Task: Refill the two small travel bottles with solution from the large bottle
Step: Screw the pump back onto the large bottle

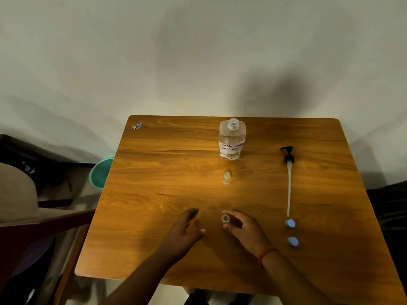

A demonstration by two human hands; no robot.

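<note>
The large bottle (232,138), pump (288,175) removed and part full of clear solution, stands uncapped at the far side of the table (154,172), ready for pouring. One travel bottle (226,177) waits open mid-table; the other (225,219) is pinched upright by the right hand (244,227), probably to steady it. The left hand (185,230) hovers beside it, fingers spread; both blue caps (291,232) lie aside.

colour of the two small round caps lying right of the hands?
Light blue, both small round caps; seen on the wooden table in the head view.
</note>
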